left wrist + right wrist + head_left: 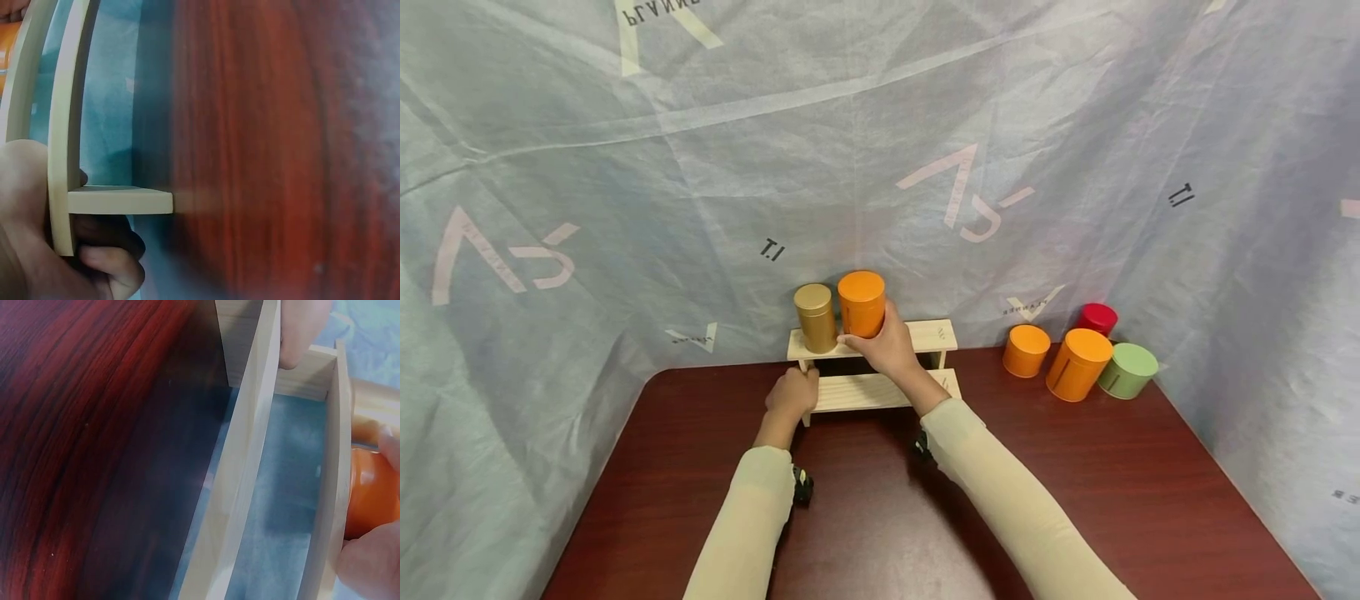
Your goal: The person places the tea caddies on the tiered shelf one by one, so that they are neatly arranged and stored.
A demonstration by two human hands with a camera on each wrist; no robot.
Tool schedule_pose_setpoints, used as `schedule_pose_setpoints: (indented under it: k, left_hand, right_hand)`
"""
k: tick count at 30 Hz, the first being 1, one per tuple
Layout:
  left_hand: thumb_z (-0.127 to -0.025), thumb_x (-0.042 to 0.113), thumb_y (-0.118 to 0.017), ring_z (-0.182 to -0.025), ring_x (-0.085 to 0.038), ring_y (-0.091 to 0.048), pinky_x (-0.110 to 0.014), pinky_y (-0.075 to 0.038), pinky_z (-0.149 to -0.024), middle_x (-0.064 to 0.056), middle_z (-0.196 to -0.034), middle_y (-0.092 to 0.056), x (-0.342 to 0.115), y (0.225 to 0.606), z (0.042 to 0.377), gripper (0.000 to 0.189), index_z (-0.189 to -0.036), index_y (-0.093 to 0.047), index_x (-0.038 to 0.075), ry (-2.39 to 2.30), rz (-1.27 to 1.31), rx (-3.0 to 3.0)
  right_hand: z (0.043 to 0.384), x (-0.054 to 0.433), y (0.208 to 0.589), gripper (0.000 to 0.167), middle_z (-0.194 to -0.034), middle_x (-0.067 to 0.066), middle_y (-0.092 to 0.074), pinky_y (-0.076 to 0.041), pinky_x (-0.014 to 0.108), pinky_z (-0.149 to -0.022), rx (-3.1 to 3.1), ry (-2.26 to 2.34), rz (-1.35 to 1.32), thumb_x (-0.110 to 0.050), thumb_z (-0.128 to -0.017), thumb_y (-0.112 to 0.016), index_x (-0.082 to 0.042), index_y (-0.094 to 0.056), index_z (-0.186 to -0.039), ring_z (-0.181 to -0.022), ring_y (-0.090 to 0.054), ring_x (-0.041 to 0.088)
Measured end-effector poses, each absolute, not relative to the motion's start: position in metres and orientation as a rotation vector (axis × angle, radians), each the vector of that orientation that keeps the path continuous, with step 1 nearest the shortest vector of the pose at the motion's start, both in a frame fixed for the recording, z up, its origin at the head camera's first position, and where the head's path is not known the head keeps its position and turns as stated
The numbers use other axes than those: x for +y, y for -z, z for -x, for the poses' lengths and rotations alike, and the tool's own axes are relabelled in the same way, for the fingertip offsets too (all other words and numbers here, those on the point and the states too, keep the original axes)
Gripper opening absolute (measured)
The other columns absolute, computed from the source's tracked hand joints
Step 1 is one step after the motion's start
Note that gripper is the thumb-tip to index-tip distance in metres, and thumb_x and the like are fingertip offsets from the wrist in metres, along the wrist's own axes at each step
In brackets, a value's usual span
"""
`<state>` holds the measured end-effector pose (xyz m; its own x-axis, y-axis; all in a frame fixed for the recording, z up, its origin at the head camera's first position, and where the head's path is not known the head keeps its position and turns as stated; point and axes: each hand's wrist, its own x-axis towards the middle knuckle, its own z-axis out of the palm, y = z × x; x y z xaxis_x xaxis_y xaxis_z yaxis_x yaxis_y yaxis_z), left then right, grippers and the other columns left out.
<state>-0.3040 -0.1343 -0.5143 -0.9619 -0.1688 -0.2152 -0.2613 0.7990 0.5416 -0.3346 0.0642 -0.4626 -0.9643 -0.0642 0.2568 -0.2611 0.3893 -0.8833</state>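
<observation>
A two-tier wooden stand (857, 395) is at the back of the table. My left hand (792, 393) grips the left end of its lower board; in the left wrist view, curled fingers (115, 265) pass beneath that board beside the stand's leg (122, 201). My right hand (889, 343) holds a tall orange canister (861, 307), which is upright at the upper board (931, 336). In the right wrist view, thumb and fingers lie on opposite sides of the orange canister (372, 494). Just left of it, a gold canister (817, 321) stands upright on the upper board.
On the right, a short orange canister (1027, 352), a taller orange one (1078, 367), a red one (1097, 318) and a green one (1127, 372) stand close together on the dark red table (880, 533). A grey printed cloth (842, 167) hangs right behind the stand.
</observation>
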Motion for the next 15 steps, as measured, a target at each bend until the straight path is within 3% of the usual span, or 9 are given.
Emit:
schedule_pose_setpoints:
  k: [3,9,15]
  left_hand:
    - [-0.112,0.046,-0.031,-0.068,-0.027,-0.062,-0.043,-0.048,-0.065,-0.011,-0.075,-0.063,-0.136,0.511,0.305,0.058,-0.082,-0.064,0.008,-0.844,0.349,2.807]
    - [-0.11,0.052,-0.036,-0.078,-0.031,-0.068,-0.048,-0.052,-0.071,-0.017,-0.091,-0.07,-0.132,0.514,0.307,0.059,-0.107,-0.067,0.002,-0.828,0.435,2.837]
    - [-0.11,0.051,-0.037,-0.064,-0.027,-0.062,-0.041,-0.045,-0.056,-0.011,-0.076,-0.063,-0.128,0.521,0.308,0.056,-0.086,-0.064,0.01,-0.941,0.491,2.853]
  right_hand:
    - [0.335,0.064,0.462,0.088,-0.134,0.011,-0.062,-0.053,0.054,-0.106,-2.473,-1.61,-0.297,-0.03,-0.082,-0.093,-0.014,-0.042,-0.152,-0.122,-0.064,0.033]
    - [0.335,0.064,0.463,0.09,-0.135,0.012,-0.063,-0.052,0.053,-0.107,-2.482,-1.59,-0.287,-0.031,-0.082,-0.094,-0.013,-0.042,-0.153,-0.123,-0.064,0.033]
    - [0.333,0.065,0.461,0.089,-0.134,0.013,-0.062,-0.052,0.053,-0.107,-2.492,-1.59,-0.289,-0.031,-0.082,-0.094,-0.012,-0.042,-0.151,-0.123,-0.064,0.033]
